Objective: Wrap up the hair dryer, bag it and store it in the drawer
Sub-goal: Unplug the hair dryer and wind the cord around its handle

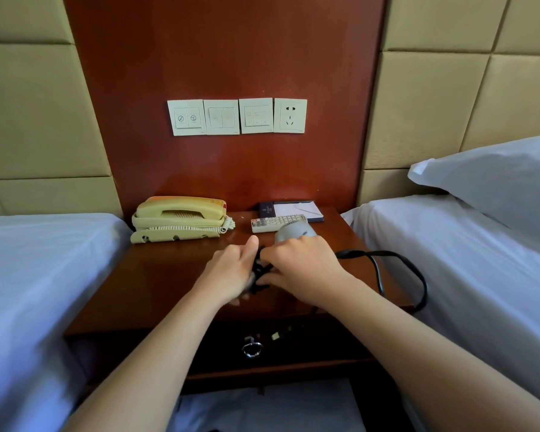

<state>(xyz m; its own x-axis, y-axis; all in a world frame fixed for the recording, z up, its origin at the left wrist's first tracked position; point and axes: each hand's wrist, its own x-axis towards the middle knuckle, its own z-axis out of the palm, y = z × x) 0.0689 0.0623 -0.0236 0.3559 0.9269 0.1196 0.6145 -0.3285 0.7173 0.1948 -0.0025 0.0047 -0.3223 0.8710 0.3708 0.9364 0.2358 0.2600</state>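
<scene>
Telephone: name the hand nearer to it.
Left. The left hand, gripping the hair dryer, sits in front and right of the telephone; the right hand, pinching the cord, is farther right.

One head-worn wide-angle view looks forward and down, close over the worktop [156,275]; wall switches [237,116] at 12 o'clock, left bed [38,275] at 9, right bed [480,275] at 3.

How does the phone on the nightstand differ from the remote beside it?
The phone is bulky and cream-yellow; the remote is slim and white. The phone has a coiled cord; the remote has none. The hair dryer partly hides the remote, not the phone. Both lie on the nightstand.
</scene>
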